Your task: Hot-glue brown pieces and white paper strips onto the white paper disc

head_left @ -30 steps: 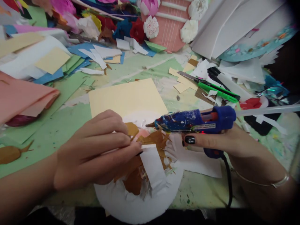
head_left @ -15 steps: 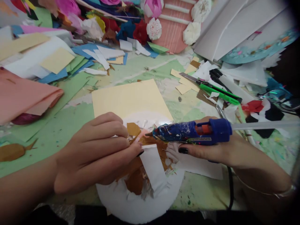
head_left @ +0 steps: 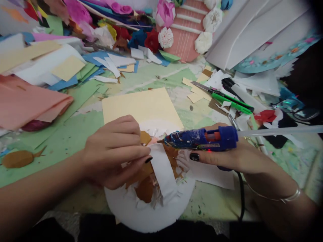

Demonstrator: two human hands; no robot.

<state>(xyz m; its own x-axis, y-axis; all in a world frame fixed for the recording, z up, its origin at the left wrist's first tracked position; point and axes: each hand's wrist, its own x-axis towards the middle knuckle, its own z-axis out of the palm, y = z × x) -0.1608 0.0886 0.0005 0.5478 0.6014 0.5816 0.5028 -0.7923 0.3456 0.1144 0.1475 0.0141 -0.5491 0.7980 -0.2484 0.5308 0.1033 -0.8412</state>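
Observation:
My right hand is wrapped around a blue hot glue gun, with a clear glue stick protruding from its back. The gun's nozzle points left, close to the top end of a white paper strip. That end is pinched between the thumb and fingers of my left hand. Below, the strip crosses brown paper pieces on a round white paper base at the table's front edge. My left hand covers part of the base's left side.
A cream paper sheet lies behind my hands. To the right are a green utility knife, paper scraps and eyeglasses. Folded salmon paper lies at left; paper flowers line the back. The gun's black cord hangs by my right wrist.
My left fingers have shifted from the pale pink piece to the strip's upper end, which is now lifted slightly. The glue gun has moved a little left in view.

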